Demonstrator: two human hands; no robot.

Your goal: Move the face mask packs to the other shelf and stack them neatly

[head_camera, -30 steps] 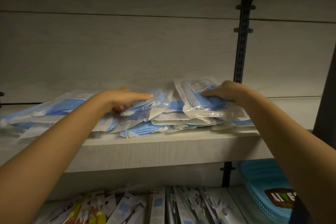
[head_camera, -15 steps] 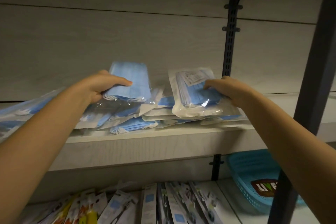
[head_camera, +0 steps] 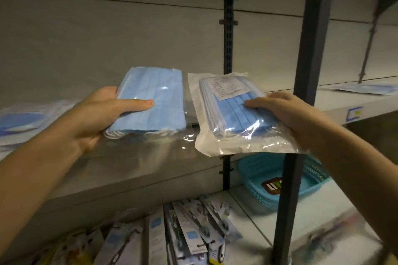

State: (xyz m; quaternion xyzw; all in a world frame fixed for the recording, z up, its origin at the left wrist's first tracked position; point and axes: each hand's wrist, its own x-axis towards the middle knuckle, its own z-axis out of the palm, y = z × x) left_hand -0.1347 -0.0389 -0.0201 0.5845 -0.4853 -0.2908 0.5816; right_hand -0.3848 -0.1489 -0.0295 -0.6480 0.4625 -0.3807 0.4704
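A: What are the hands doing?

B: Each holds one pack in the air, side by side and nearly touching. The left hand point(head_camera: 94, 114) is closed on a clear plastic pack of light blue pleated face masks point(head_camera: 150, 103), thumb on top, fingers underneath. The right hand point(head_camera: 286, 116) grips a second clear pack of blue masks with a white printed label point(head_camera: 232, 114), thumb pressed on its top face.

A: Where are the shelves?

B: The pale grey shelf point(head_camera: 129, 170) runs below and behind both hands. Out past the left hand, blurred blue packs point(head_camera: 23, 122) lie on it. Beyond the right hand, past a dark metal upright post point(head_camera: 310, 71), a second pale shelf point(head_camera: 353, 103) carries what looks like one flat pack point(head_camera: 366, 88).

A: How far along is it?

B: Early, I'd judge. Two packs are in transit, at least one seems placed, and several wait to the left. No neat stack is visible yet.
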